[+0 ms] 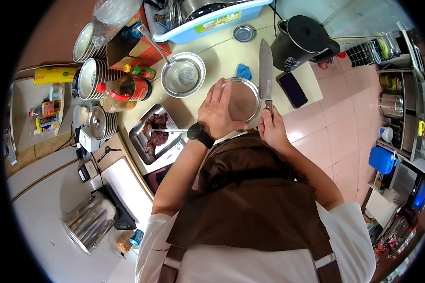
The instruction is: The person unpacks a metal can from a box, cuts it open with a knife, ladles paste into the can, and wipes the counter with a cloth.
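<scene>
My right hand (274, 126) is closed round the handle of a large knife (266, 70), whose blade points away from me. Fingers extended, my left hand (217, 109) lies at the left edge of a round metal plate (243, 101) and holds nothing. A watch is on that wrist. To its left, a steel tray (141, 141) bears dark reddish-brown food (157, 135) with a spoon in it. Beyond my left hand stands a patterned bowl (184, 75) with a ladle. A crumpled blue cloth (244, 71) lies past the plate.
A phone (292, 89) and a black kettle (300, 45) are at the table's right side. Sauce bottles (136, 88) and stacked bowls (90, 78) stand on the left. A blue basin (212, 22) sits at the back, near a small metal lid (243, 33).
</scene>
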The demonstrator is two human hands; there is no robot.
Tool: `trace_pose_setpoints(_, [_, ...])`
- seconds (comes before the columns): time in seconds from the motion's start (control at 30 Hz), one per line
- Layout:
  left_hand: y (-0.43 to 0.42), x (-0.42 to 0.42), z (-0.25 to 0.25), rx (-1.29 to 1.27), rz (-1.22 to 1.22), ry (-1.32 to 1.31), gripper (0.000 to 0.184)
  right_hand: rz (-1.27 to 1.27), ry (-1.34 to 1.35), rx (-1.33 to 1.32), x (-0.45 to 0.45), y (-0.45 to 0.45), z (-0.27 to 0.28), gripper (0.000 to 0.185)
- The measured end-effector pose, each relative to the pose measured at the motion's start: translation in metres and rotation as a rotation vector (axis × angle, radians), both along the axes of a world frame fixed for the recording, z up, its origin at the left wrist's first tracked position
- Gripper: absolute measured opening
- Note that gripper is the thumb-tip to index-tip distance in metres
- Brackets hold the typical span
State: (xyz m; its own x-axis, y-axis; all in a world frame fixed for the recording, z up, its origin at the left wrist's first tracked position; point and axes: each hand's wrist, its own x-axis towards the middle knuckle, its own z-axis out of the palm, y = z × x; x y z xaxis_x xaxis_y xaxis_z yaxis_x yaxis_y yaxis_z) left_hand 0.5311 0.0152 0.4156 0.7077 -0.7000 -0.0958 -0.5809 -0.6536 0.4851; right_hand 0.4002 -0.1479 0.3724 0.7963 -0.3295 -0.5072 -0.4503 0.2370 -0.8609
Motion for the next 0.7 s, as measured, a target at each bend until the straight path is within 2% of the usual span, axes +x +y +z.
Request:
trace_pose_setpoints(0.13, [0.001, -0.001, 0.0, -0.002, 0.003, -0.018, 0.136, 0.035, -0.054, -0.03, 0.0, -0.002, -0.006, 0.025])
trace_pose_setpoints(0.23, [0.0, -0.001, 0.002, 0.014, -0.004, -0.015, 0.135, 0.019, 0.048, 0.206, 0.002, -0.009, 0.008, 0.027])
trace_pose_setpoints(0.33, [0.001, -0.001, 0.001, -0.001, -0.005, -0.019, 0.135, 0.005, -0.002, 0.497, 0.0, -0.018, 0.002, 0.028])
trace_pose_setpoints(0.43, [0.002, 0.0, 0.003, -0.031, -0.002, 0.024, 0.135, 0.018, -0.01, 0.462, 0.0, -0.017, -0.006, 0.031])
trace_pose_setpoints(0.7, [0.007, -0.002, -0.006, -0.11, 0.017, 0.059, 0.133, 0.081, 0.022, 0.92, -0.001, -0.039, -0.016, 0.032])
